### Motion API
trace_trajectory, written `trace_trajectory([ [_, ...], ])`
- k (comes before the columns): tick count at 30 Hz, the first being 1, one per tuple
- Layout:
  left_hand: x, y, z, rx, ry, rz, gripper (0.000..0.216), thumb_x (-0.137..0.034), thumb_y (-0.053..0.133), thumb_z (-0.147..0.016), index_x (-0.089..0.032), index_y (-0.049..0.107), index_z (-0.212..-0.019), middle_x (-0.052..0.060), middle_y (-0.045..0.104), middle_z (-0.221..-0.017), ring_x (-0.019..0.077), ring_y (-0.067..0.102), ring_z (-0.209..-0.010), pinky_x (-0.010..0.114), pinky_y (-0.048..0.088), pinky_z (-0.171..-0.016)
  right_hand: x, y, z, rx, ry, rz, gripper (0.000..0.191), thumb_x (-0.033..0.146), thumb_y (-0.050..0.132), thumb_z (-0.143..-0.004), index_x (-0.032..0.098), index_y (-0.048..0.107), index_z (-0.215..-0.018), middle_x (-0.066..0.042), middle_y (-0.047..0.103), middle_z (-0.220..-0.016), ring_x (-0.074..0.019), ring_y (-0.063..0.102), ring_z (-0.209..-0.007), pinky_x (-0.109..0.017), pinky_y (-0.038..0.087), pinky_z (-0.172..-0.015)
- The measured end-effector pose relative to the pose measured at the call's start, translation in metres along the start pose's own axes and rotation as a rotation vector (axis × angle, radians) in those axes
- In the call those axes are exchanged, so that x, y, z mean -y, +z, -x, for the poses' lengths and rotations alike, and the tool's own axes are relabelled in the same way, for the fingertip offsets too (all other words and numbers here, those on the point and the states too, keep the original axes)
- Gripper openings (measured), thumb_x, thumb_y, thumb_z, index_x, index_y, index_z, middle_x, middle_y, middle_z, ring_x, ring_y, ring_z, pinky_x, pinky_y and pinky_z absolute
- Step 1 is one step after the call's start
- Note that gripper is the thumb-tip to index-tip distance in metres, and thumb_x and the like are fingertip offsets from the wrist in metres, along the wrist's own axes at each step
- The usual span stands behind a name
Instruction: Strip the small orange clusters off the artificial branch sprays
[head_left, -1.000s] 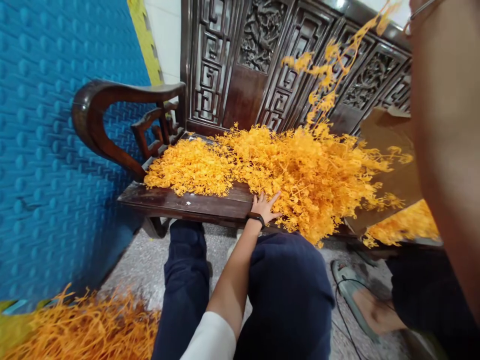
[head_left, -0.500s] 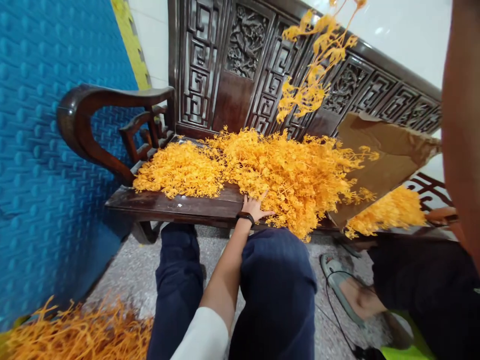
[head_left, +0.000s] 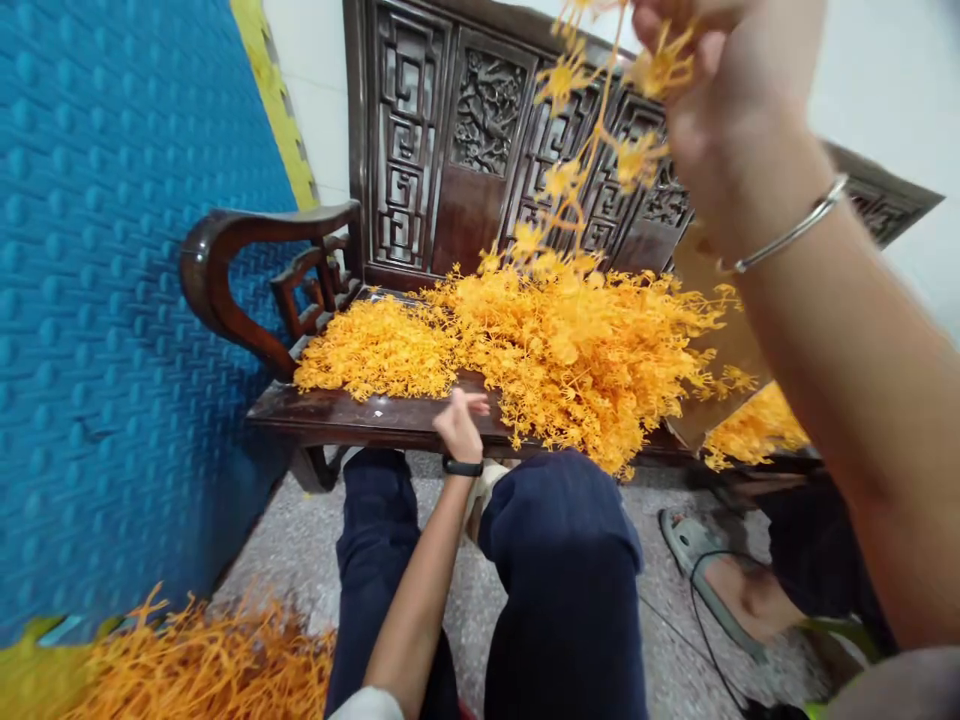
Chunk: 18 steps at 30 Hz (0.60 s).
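My right hand (head_left: 724, 70), with a silver bangle at the wrist, is raised at the top of the view. Its fingers are closed around a yellow-orange artificial flower sprig (head_left: 596, 140) that hangs down in front of the carved backrest. Below it, a large heap of similar sprigs (head_left: 585, 350) lies on the dark wooden bench (head_left: 360, 418). A smaller, flatter pile (head_left: 375, 350) sits to its left. My left hand (head_left: 459, 425), wearing a black wristband, hovers at the bench's front edge, fingers loosely bent and somewhat apart, nothing visible in it.
A cardboard sheet (head_left: 739, 345) leans right of the heap, with more yellow sprigs (head_left: 757, 425) beyond it. Orange stems (head_left: 202, 660) lie at lower left. The bench's curved armrest (head_left: 217, 270) and a blue mat (head_left: 112, 300) are left. Another person's sandalled foot (head_left: 709, 560) rests at right, near a black cable.
My right hand has come down into view with the sprig, which now reaches the heap. My left hand has lifted off the heap's edge and shifted left, its fingers bending.
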<state>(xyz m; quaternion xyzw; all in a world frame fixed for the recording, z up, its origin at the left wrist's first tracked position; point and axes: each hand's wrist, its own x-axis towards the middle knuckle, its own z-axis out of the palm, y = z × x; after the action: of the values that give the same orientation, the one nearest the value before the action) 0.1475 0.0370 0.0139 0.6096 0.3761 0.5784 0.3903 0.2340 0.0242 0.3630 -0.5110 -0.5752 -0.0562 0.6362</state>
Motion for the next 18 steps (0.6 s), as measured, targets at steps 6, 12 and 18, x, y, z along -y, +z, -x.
trace_trajectory([
  [6,-0.114,-0.093,-0.044,-0.297,0.408,0.13,0.067,-0.054,0.057,-0.071,-0.021,0.038,-0.126,0.006,0.045,-0.13,0.0211,0.044,-0.121,0.038,0.039,-0.096,-0.002,0.048,0.083,0.227,0.132,-0.456,0.02,0.013,0.04,-0.087,0.015,0.04,-0.067,0.003,0.053,-0.075,-0.0013,0.062,-0.072,-0.014,0.049,-0.075],
  [12,-0.132,-0.132,-0.039,-0.167,0.455,-0.152,0.076,-0.038,0.07,-0.065,-0.019,0.033,-0.129,0.01,0.038,-0.136,0.0148,0.058,-0.1,0.03,0.045,-0.088,0.005,0.085,0.129,0.634,0.246,-0.705,0.015,0.013,0.045,-0.086,0.014,0.043,-0.072,0.0,0.059,-0.083,-0.0063,0.062,-0.076,-0.021,0.051,-0.079],
  [18,-0.09,-0.136,-0.015,-0.334,0.213,-0.237,0.025,-0.03,0.054,-0.08,-0.014,0.062,-0.098,0.0,0.062,-0.071,0.007,0.05,-0.05,0.02,0.041,-0.052,-0.04,0.101,0.136,0.933,0.325,-0.587,0.013,0.024,0.055,-0.081,0.013,0.048,-0.083,-0.004,0.056,-0.099,-0.0101,0.063,-0.077,-0.027,0.051,-0.078],
])
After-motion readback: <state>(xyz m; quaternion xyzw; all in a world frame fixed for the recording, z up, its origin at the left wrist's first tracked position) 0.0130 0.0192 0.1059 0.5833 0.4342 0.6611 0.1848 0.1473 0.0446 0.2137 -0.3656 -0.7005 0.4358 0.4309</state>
